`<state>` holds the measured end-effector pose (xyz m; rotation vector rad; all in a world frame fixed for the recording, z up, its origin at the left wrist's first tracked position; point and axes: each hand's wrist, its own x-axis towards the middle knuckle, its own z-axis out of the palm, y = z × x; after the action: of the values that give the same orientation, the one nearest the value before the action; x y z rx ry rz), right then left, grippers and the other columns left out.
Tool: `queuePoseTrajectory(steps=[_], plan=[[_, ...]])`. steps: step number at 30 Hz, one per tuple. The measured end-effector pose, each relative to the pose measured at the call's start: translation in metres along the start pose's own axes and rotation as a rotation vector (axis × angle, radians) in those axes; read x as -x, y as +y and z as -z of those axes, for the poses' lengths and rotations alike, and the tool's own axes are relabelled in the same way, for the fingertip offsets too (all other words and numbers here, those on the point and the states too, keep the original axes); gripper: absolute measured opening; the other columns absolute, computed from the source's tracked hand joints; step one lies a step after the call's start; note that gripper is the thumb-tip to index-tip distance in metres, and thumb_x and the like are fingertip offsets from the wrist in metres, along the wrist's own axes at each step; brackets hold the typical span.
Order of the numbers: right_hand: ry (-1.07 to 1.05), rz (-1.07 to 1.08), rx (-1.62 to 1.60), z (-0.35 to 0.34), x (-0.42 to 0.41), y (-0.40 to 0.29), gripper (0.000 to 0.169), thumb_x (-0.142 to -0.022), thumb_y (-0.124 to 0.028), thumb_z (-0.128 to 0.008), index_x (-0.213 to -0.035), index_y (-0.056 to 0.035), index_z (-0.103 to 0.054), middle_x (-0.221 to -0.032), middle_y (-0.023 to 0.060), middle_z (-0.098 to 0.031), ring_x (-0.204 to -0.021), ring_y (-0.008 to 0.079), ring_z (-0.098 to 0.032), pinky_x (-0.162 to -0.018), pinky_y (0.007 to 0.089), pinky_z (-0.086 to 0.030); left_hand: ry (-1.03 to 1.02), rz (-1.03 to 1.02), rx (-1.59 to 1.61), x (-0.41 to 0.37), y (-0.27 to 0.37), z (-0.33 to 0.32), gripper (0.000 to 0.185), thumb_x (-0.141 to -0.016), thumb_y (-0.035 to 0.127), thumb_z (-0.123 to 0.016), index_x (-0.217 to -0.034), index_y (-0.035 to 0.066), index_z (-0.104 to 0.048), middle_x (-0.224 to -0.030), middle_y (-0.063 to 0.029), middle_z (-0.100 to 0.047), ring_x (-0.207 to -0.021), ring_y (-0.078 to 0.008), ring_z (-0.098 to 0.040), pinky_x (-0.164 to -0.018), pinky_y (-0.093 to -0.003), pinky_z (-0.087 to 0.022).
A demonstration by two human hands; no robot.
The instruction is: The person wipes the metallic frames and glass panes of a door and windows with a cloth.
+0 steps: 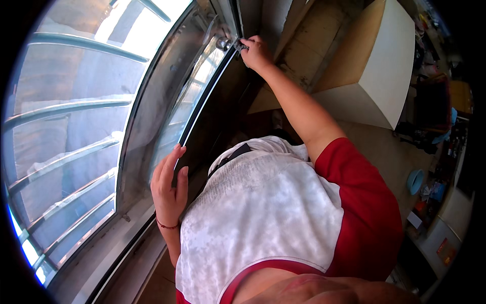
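Observation:
My right hand (258, 54) reaches far forward and pinches a small grey scouring wad (240, 45), perhaps steel wool. The wad is against the dark edge of a reflective panel (181, 108) beside the barred window, close to a shiny round metal fitting (223, 43). Nearer my body, my left hand (169, 178) is raised by the panel's near part. Its thumb is spread from the fingers and nothing is in it. The fingertips are at the panel's edge; whether they touch it I cannot tell.
Metal window bars (72, 105) run along the left, outside the frame (136, 114). An open cardboard box (383, 68) with white outer sides stands at the right front. Farther right, a light-blue basin (415, 181) sits near a cluttered shelf (436, 205).

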<state>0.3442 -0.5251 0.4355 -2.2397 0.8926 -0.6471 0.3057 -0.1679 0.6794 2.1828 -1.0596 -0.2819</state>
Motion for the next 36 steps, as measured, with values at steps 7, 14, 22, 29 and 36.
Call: queuePoseTrajectory(steps=[7, 14, 22, 29, 36], plan=[[-0.162, 0.020, -0.201, 0.007, -0.004, 0.014, 0.029, -0.078, -0.015, -0.059, -0.103, -0.0165, -0.073, -0.110, 0.0095, -0.062, -0.100, 0.0289, -0.060, -0.088, 0.0381, -0.050, -0.023, -0.050, 0.004, -0.008, 0.007, -0.003, 0.040, -0.085, -0.002, -0.058, -0.125, 0.003, -0.057, -0.114, -0.0122, -0.066, -0.102, -0.0295, -0.062, -0.089, -0.0351, -0.047], [0.090, 0.403, 0.115, 0.014, 0.014, 0.011, 0.035, -0.076, -0.011, -0.061, -0.110, -0.0127, -0.068, -0.113, 0.0094, -0.056, -0.103, 0.0311, -0.055, -0.089, 0.0405, -0.048, -0.035, -0.046, -0.020, -0.010, 0.005, -0.005, 0.040, -0.085, -0.002, -0.059, -0.125, 0.004, -0.058, -0.113, -0.0123, -0.066, -0.101, -0.0295, -0.062, -0.088, -0.0356, -0.047], [0.078, 0.269, 0.338, 0.005, 0.009, -0.006, 0.029, -0.078, -0.014, -0.060, -0.106, -0.0129, -0.067, -0.112, 0.0082, -0.056, -0.103, 0.0300, -0.055, -0.085, 0.0419, -0.048, -0.012, -0.017, -0.029, -0.006, 0.002, -0.005, 0.039, -0.085, -0.001, -0.059, -0.124, 0.003, -0.058, -0.113, -0.0119, -0.066, -0.101, -0.0297, -0.062, -0.088, -0.0355, -0.047], [-0.070, 0.205, 0.000, 0.001, 0.013, 0.001, 0.029, -0.075, -0.013, -0.062, -0.103, -0.0149, -0.071, -0.108, 0.0077, -0.059, -0.101, 0.0298, -0.058, -0.088, 0.0410, -0.048, -0.039, -0.044, -0.019, -0.012, 0.004, -0.008, 0.039, -0.085, -0.002, -0.058, -0.123, 0.003, -0.058, -0.114, -0.0118, -0.066, -0.101, -0.0296, -0.062, -0.088, -0.0354, -0.047], [0.197, 0.291, 0.003, -0.008, 0.007, 0.002, 0.036, -0.073, -0.009, -0.062, -0.109, -0.0060, -0.066, -0.113, 0.0160, -0.055, -0.105, 0.0363, -0.053, -0.093, 0.0423, -0.044, -0.039, -0.086, -0.018, -0.017, 0.003, -0.007, 0.039, -0.085, -0.003, -0.058, -0.123, 0.003, -0.058, -0.114, -0.0124, -0.066, -0.099, -0.0297, -0.063, -0.085, -0.0355, -0.047]])
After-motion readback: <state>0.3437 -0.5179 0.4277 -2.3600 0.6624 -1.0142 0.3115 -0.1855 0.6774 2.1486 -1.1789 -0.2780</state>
